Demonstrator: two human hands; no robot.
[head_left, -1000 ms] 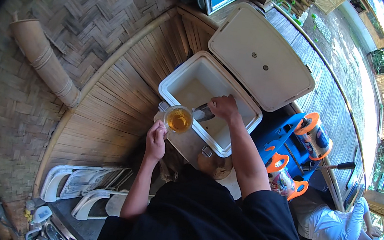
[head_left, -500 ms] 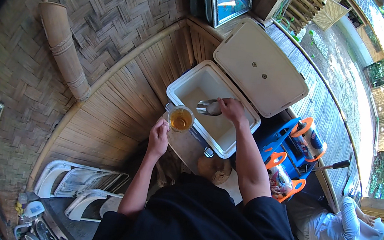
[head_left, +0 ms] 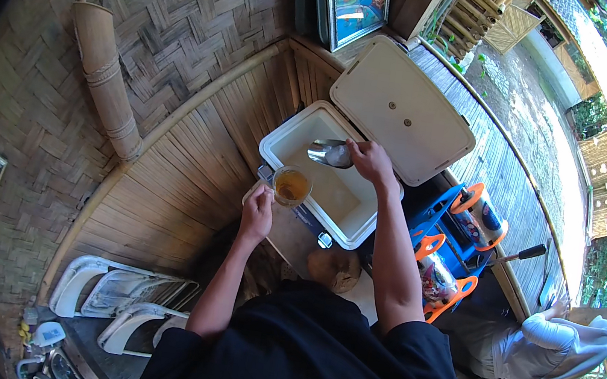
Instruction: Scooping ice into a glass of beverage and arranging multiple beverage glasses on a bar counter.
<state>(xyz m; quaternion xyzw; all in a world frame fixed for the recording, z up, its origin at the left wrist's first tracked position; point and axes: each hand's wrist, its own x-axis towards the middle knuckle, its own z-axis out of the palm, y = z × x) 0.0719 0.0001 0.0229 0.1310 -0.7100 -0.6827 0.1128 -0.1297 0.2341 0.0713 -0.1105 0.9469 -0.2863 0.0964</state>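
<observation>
1. The left hand (head_left: pixel 257 214) is gripping a clear cup (head_left: pixel 292 187) of amber drink, holding it over the near edge of the open cooler (head_left: pixel 291 121).
2. The right hand (head_left: pixel 371 160) is clasping a metal scoop (head_left: pixel 323 152) above the cooler's opening, near the cup.
3. The pale lid (head_left: pixel 404 111) is leaning back.
</observation>
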